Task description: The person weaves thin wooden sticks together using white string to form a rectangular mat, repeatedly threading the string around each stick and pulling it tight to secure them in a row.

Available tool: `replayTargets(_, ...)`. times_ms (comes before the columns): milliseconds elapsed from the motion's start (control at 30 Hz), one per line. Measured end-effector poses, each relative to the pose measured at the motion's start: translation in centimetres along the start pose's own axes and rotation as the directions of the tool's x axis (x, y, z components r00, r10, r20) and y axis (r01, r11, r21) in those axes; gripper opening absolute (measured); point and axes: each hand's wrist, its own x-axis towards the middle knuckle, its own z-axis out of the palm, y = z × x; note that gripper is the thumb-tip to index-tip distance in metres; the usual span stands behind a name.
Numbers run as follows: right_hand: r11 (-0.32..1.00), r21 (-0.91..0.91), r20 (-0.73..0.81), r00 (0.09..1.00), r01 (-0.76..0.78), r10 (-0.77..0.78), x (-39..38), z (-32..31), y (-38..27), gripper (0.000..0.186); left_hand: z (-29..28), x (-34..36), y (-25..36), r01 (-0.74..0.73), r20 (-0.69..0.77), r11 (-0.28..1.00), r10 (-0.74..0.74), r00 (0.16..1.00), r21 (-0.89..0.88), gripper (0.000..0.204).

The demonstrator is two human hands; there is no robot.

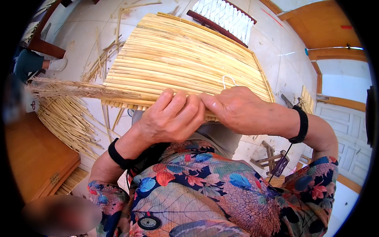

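A panel of straight yellow reed stalks (185,55), laid side by side, spreads out in front of me. Along its near edge lies one reed stalk (122,93), its frayed, feathery end sticking out past the left side. My left hand (173,116) is closed around this stalk and the panel's edge, fingers curled. Close beside it, my right hand (248,108) grips the same edge with its thumb pressed toward the left fingers; its fingertips are hidden. A loop of white cord (224,80) rises just beyond the right hand.
Loose reed stalks (67,122) are heaped on the floor at left, by a wooden cabinet (35,158). A low stool with white webbing (225,17) stands beyond the panel. Another person's shoe (58,64) is at far left. A small wooden frame (270,158) lies at lower right.
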Motion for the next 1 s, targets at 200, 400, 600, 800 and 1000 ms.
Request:
replayTargets(200,0.990,-0.099,-0.091,0.991,-0.104,0.095,-0.7,-1.9,0.4,0.028,0.5,1.5,-1.1,-0.022,-0.010,1.000,0.022,1.000,-0.002,0.024)
replayTargets(400,0.902,-0.275,-0.758,0.652,-0.332,0.009,-6.8,-3.7,0.5,0.028,-0.3,6.2,-2.9,0.026,0.030,0.999,-0.025,0.999,-0.036,0.036)
replayTargets(600,0.833,-0.405,-0.821,0.551,-0.377,-0.150,-8.7,-1.5,-0.6,0.018,-1.8,11.8,-4.4,0.140,-0.004,0.983,-0.141,0.990,-0.121,0.026)
replayTargets(800,0.818,-0.425,-0.853,0.475,-0.387,-0.218,-7.6,-1.6,0.9,0.020,-3.0,14.8,-4.2,0.222,-0.081,0.963,-0.236,0.968,-0.152,0.023)
replayTargets(1000,0.805,-0.471,-0.857,0.403,-0.361,-0.321,-6.5,-3.0,1.9,0.018,-4.2,14.2,-4.5,0.516,0.058,0.809,-0.523,0.851,-0.281,0.021)
